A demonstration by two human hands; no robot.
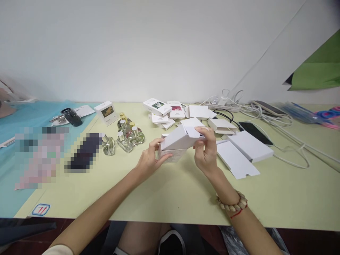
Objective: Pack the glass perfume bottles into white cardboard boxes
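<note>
Between both hands, above the table, is a tilted white cardboard box (174,139). My left hand (148,156) grips its left end, thumb along the lower front edge and fingers behind. At the box's right end, my right hand (207,150) pinches a flap between thumb and fingers; a beaded bracelet is on that wrist. What lies inside the box cannot be seen. Several small glass bottles (124,142) with silver or gold caps stand to the left of my left hand. Close to my right hand lie white box parts, among them a long tray-like piece (236,161) and a lid-like piece (251,146).
A pile of printed white boxes (157,107) stands behind. One upright box (106,112) is at the left, near a black jar (71,117). A dark blurred item (84,152) lies left. White cables (288,150), a phone (255,132) and scissors (329,113) occupy the right.
</note>
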